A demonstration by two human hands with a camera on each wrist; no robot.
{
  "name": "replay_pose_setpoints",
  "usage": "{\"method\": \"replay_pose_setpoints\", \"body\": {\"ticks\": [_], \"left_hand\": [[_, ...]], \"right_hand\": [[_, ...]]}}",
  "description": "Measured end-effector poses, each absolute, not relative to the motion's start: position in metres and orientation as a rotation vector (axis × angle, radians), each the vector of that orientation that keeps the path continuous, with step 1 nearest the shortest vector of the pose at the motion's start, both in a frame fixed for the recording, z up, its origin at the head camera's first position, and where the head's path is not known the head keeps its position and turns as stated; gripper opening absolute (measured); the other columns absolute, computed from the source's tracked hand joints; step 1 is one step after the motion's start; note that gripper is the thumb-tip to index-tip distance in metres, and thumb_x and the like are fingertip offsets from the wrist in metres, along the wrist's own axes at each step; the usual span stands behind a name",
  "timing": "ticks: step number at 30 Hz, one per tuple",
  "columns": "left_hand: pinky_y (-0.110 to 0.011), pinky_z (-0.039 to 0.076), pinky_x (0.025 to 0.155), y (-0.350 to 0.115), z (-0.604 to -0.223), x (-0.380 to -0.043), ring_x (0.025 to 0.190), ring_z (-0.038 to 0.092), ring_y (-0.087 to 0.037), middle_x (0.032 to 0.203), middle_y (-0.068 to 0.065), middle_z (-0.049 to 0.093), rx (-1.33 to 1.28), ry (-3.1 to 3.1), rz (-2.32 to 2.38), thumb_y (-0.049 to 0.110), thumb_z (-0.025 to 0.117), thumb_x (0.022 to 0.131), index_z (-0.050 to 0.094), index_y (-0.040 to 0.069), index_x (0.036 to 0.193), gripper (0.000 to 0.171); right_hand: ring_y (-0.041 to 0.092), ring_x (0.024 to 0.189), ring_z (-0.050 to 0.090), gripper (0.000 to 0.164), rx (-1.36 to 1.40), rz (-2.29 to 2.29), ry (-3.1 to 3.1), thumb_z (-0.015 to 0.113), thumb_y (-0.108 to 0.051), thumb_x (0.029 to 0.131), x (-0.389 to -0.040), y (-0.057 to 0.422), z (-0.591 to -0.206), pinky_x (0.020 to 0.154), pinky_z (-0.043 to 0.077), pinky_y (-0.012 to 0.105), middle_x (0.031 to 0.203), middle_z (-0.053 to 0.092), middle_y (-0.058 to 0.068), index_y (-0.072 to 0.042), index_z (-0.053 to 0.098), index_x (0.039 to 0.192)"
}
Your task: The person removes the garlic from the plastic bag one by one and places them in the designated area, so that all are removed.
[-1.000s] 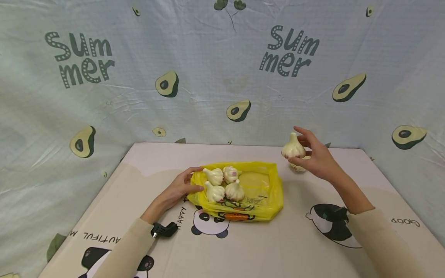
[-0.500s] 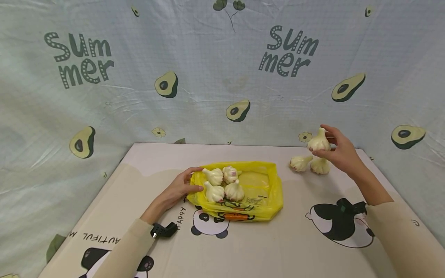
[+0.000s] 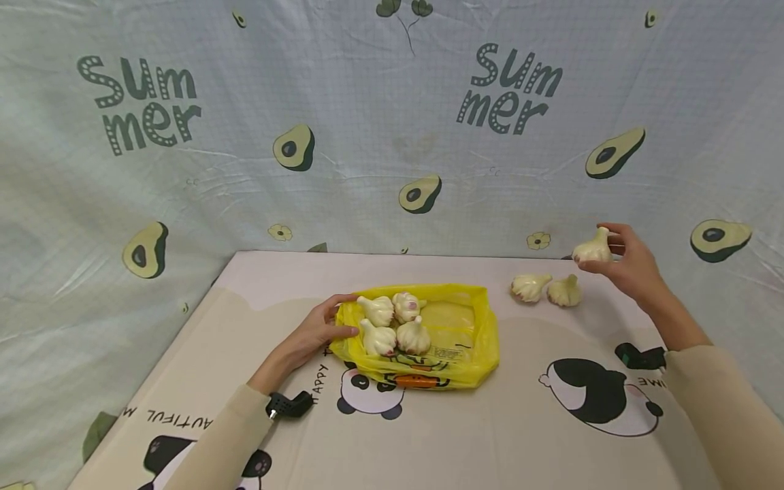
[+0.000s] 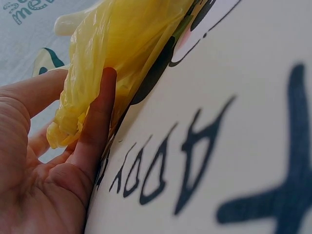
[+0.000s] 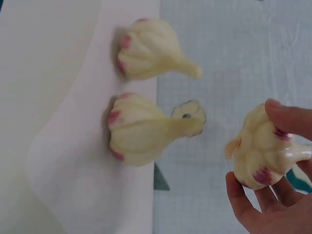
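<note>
My right hand [image 3: 633,267] holds a garlic bulb [image 3: 592,248] above the far right of the table. In the right wrist view, thumb and fingers are round this bulb [image 5: 263,146], its neck toward the palm. Two more bulbs lie side by side below and left of it: one garlic bulb [image 3: 529,288] on its side, the other garlic bulb [image 3: 565,291] with its neck up. My left hand [image 3: 315,333] grips the left end of an open yellow plastic bag [image 3: 450,320]; the left wrist view has the bag's gathered edge [image 4: 80,97] between thumb and fingers. Several garlic bulbs [image 3: 413,336] sit in the bag's left half.
A pale printed cloth [image 3: 502,435] covers the table, with pandas and lettering on it. Behind and at both sides hangs a printed curtain [image 3: 367,102] with avocados. A black wrist device [image 3: 290,405] is on the left wrist, another black device [image 3: 640,356] on the right.
My right hand has carried the garlic bulb to the right, past the two bulbs on the table, which now show fully. The left hand and the bag have stayed put.
</note>
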State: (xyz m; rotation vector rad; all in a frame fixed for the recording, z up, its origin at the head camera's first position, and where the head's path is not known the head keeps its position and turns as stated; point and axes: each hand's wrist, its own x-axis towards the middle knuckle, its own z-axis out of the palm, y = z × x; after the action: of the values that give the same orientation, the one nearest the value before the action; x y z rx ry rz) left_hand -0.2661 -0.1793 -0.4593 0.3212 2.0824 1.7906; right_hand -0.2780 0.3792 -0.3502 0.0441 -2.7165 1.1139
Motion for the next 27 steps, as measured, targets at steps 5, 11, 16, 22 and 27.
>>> {"method": "replay_pose_setpoints", "body": {"ticks": [5, 11, 16, 22, 27], "left_hand": [[-0.030, 0.056, 0.102, -0.179, -0.459, -0.267, 0.132, 0.056, -0.027, 0.161, -0.019, 0.039, 0.330, 2.090, 1.784, 0.013, 0.077, 0.091, 0.038, 0.016, 0.157, 0.076], [-0.029, 0.056, 0.102, -0.180, -0.460, -0.268, 0.131, 0.057, -0.027, 0.161, -0.020, 0.038, 0.338, 2.091, 1.785, 0.014, 0.077, 0.092, 0.038, 0.015, 0.157, 0.076], [-0.031, 0.055, 0.105, -0.179, -0.460, -0.268, 0.133, 0.055, -0.028, 0.162, -0.019, 0.038, 0.322, 2.106, 1.768, 0.014, 0.077, 0.091, 0.038, 0.017, 0.157, 0.076], [-0.032, 0.055, 0.105, -0.178, -0.461, -0.267, 0.134, 0.055, -0.027, 0.161, -0.016, 0.040, 0.304, 2.102, 1.778, 0.013, 0.077, 0.091, 0.040, 0.019, 0.156, 0.075], [-0.032, 0.056, 0.104, -0.178, -0.461, -0.267, 0.134, 0.055, -0.028, 0.160, -0.019, 0.041, 0.333, 2.060, 1.808, 0.011, 0.076, 0.092, 0.038, 0.016, 0.157, 0.076]], "right_hand": [[0.049, 0.131, 0.042, 0.090, -0.013, 1.125, -2.740, 0.071, -0.027, 0.097, -0.282, 0.394, -0.360, 0.084, 0.048, 0.028, 0.150, 0.038, 0.039, 0.000, 0.014, 0.161], [0.058, 0.136, 0.036, 0.093, -0.048, 1.149, -2.815, 0.070, -0.027, 0.098, -0.287, 0.411, -0.374, 0.103, 0.042, 0.071, 0.154, 0.028, 0.044, 0.005, 0.008, 0.160], [0.061, 0.135, 0.034, 0.093, -0.065, 1.113, -2.891, 0.071, -0.022, 0.096, -0.288, 0.424, -0.387, 0.103, 0.040, 0.073, 0.153, 0.025, 0.047, 0.009, 0.008, 0.157], [0.061, 0.132, 0.036, 0.089, -0.115, 1.060, -2.905, 0.071, -0.018, 0.095, -0.290, 0.431, -0.402, 0.102, 0.041, 0.073, 0.149, 0.027, 0.048, 0.014, 0.014, 0.154], [0.062, 0.131, 0.038, 0.084, -0.110, 1.013, -2.889, 0.071, -0.022, 0.096, -0.290, 0.434, -0.413, 0.101, 0.041, 0.073, 0.147, 0.031, 0.047, 0.017, 0.021, 0.151]]}}
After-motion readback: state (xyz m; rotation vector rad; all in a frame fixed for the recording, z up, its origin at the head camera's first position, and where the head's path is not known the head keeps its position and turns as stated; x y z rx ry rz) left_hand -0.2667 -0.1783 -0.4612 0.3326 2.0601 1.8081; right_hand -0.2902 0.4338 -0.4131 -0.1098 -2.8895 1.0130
